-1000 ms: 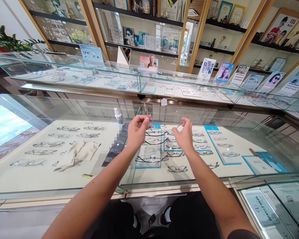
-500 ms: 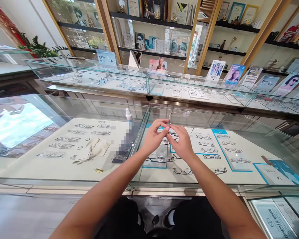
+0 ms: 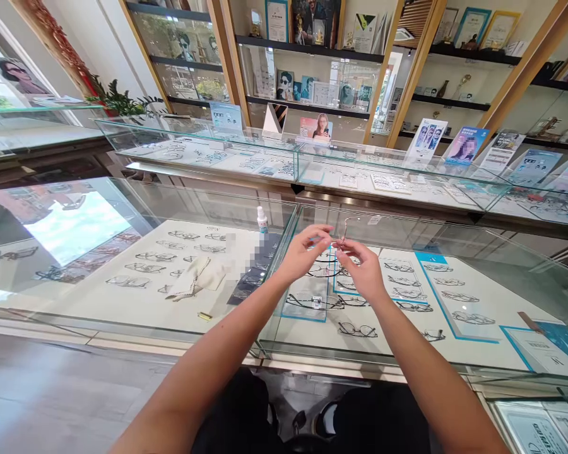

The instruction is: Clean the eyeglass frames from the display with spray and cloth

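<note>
My right hand pinches a thin-rimmed pair of eyeglasses above the glass counter. One slender temple rises from the fingers and bends right, with a small white tag near it. Fingers cover most of the front of the frame. Just left of it is my left hand, its fingers stretched out and apart from the thumb, whose tip is close to the frame; whether it touches is unclear. Below both hands, several dark-rimmed glasses lie inside the display case.
On the left counter are a crumpled cream cloth, a white spray bottle, a dark mat and a small gold-coloured piece. Behind stands another glass case with upright advertising cards. Shelves line the wall.
The view has turned slightly left. My left hand's fingers have loosened and parted from the eyeglasses' front, while my right hand keeps hold; the upright temple now tilts more.
</note>
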